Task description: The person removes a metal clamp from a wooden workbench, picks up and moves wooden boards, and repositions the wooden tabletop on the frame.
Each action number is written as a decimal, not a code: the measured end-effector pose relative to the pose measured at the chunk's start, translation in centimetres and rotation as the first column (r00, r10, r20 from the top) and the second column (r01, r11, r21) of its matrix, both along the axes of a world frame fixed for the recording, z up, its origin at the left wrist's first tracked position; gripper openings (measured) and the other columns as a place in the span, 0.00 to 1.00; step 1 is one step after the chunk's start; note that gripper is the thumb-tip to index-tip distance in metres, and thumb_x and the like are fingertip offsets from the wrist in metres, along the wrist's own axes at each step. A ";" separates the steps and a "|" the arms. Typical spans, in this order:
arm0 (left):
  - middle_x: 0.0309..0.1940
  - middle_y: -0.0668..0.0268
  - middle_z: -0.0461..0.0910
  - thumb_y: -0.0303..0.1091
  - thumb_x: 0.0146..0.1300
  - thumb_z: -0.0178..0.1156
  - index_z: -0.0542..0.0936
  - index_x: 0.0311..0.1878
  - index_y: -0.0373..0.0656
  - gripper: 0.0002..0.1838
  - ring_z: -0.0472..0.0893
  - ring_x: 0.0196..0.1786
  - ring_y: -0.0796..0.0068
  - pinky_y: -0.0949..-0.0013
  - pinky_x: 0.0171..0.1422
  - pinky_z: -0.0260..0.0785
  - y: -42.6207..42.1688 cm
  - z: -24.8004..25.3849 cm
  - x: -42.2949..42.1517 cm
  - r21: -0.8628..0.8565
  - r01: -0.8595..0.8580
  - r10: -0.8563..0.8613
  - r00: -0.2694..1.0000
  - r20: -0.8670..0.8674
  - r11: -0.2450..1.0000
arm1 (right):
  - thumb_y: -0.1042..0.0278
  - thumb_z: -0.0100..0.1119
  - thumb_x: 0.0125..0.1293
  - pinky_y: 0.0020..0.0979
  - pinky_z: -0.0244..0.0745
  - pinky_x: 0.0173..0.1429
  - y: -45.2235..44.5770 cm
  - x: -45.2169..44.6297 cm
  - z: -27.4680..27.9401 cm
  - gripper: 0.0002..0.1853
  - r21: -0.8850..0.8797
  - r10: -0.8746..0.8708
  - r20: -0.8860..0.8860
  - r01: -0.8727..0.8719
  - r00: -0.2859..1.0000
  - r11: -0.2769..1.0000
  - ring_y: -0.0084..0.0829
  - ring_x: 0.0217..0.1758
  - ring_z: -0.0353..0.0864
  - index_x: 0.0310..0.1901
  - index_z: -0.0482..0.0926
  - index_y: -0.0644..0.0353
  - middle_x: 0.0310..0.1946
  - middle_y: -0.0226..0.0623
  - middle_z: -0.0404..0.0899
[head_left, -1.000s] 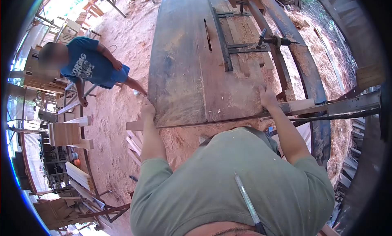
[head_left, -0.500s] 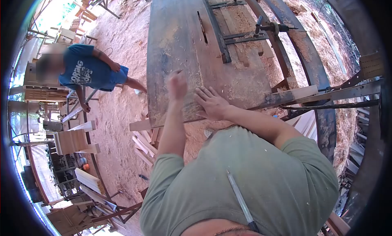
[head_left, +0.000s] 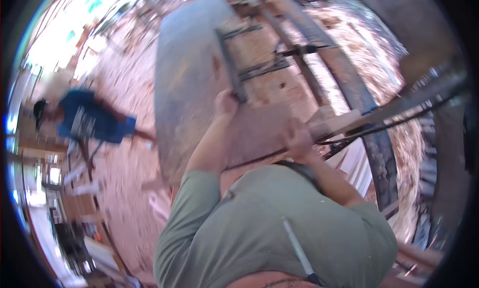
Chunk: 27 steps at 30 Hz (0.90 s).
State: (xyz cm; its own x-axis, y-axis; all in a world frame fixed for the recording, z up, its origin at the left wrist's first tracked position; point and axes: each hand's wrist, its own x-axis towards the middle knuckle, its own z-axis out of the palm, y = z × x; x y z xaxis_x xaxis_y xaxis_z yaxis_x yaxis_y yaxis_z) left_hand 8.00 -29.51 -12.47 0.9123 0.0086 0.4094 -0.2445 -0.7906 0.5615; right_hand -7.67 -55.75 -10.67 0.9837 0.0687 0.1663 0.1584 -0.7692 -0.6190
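Note:
My left hand (head_left: 227, 103) is over the dark, worn tabletop (head_left: 184, 63), close to the near end of a dark straight bar (head_left: 230, 63). Its fingers look curled; whether they touch the bar or hold anything is hidden. My right hand (head_left: 298, 141) is at the front right corner of the tabletop, near a pale wooden piece (head_left: 339, 123). Motion smears its fingers, so I cannot tell their shape. Dusty, reddish-brown table surface (head_left: 259, 131) lies between the two hands.
A black clamp-like fitting (head_left: 302, 49) is on the frame at the far right. A person in a blue shirt (head_left: 95, 116) stands to the left. Reddish shavings cover the floor (head_left: 124, 178). Pale boards (head_left: 357, 161) lean below the table's right side.
The view has shifted and blurred. My left hand has moved forward to near the bar's end. My right hand, spread flat on the tabletop before, has moved right to its corner.

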 end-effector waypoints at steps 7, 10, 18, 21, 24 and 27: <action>0.34 0.52 0.77 0.26 0.48 0.52 0.79 0.27 0.35 0.07 0.75 0.42 0.50 0.58 0.49 0.67 2.3 -1.7 -1.5 0.197 0.128 -0.137 0.990 0.033 0.972 | 0.56 0.59 0.55 0.42 0.67 0.57 -1.0 0.4 -0.7 0.25 0.162 -0.095 0.048 0.086 0.994 0.983 0.48 0.52 0.73 0.51 0.74 0.62 0.50 0.53 0.73; 0.35 0.52 0.76 0.27 0.51 0.51 0.77 0.25 0.33 0.08 0.74 0.42 0.51 0.58 0.49 0.67 4.5 -0.6 -4.5 0.152 0.058 -0.074 0.991 0.107 0.987 | 0.63 0.59 0.57 0.31 0.73 0.49 -2.5 0.9 6.7 0.15 0.364 -0.095 -0.041 0.104 0.995 0.926 0.35 0.43 0.79 0.45 0.77 0.62 0.38 0.46 0.79; 0.38 0.47 0.75 0.28 0.55 0.49 0.77 0.33 0.28 0.11 0.74 0.45 0.49 0.57 0.51 0.66 20.0 -1.4 -10.4 0.150 -0.414 0.412 0.910 0.044 0.898 | 0.75 0.55 0.61 0.21 0.71 0.36 -7.7 -2.0 18.3 0.12 0.783 -0.755 0.532 0.117 0.382 0.611 0.24 0.31 0.76 0.45 0.72 0.70 0.34 0.37 0.76; 0.44 0.44 0.75 0.35 0.57 0.52 0.78 0.36 0.27 0.16 0.73 0.50 0.49 0.58 0.56 0.65 22.8 -0.8 -11.9 0.069 -0.852 0.820 0.519 0.241 0.519 | 0.73 0.58 0.60 0.23 0.74 0.40 -7.8 -2.5 19.1 0.17 0.627 -0.713 0.631 0.340 0.306 0.701 0.27 0.36 0.77 0.49 0.70 0.71 0.37 0.40 0.76; 0.52 0.44 0.72 0.45 0.56 0.56 0.79 0.40 0.28 0.24 0.70 0.57 0.49 0.60 0.63 0.61 23.9 -1.6 -14.0 0.155 -0.842 0.839 0.533 0.104 0.516 | 0.71 0.58 0.62 0.25 0.74 0.41 -8.4 -1.7 17.5 0.20 0.578 -0.687 0.659 0.379 0.305 0.723 0.29 0.38 0.77 0.52 0.67 0.71 0.42 0.43 0.75; 0.60 0.49 0.67 0.53 0.53 0.57 0.80 0.43 0.37 0.26 0.65 0.61 0.45 0.60 0.67 0.56 25.9 -3.6 -15.4 0.033 -0.839 0.830 0.530 -0.172 0.542 | 0.67 0.59 0.62 0.27 0.74 0.45 -9.5 0.0 16.2 0.24 0.459 -0.604 0.671 0.399 0.430 0.794 0.32 0.42 0.77 0.55 0.64 0.70 0.46 0.45 0.74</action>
